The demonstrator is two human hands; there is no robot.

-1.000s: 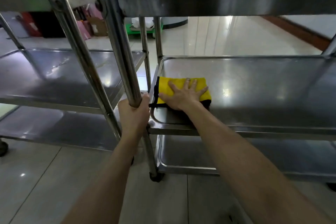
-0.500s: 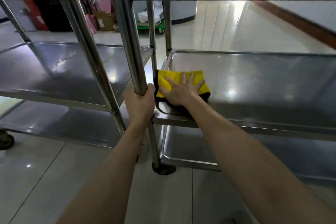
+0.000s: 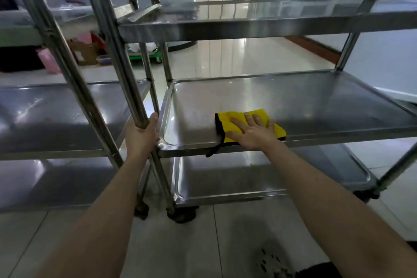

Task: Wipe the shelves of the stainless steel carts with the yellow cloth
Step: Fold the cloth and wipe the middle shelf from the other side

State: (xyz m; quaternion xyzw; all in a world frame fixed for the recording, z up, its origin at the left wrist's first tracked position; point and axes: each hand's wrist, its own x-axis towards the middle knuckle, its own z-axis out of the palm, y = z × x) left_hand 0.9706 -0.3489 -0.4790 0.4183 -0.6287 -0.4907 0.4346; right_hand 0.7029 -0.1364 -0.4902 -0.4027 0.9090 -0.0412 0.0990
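i see the steel middle shelf (image 3: 304, 97) at centre right of frame; the yellow cloth (image 3: 225, 125) lies flat by its front edge.

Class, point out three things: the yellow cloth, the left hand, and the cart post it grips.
yellow cloth (image 3: 226, 119): head view, bare yellow near its black edge.
left hand (image 3: 142, 136): head view, back of the hand.
cart post (image 3: 126, 74): head view, steel tube above the hand.

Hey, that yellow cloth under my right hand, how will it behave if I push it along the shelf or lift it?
The yellow cloth is probably floppy: its black strip droops over the shelf edge. It likely slides easily on the glossy steel under the flat right hand. Lifted, it would probably sag.
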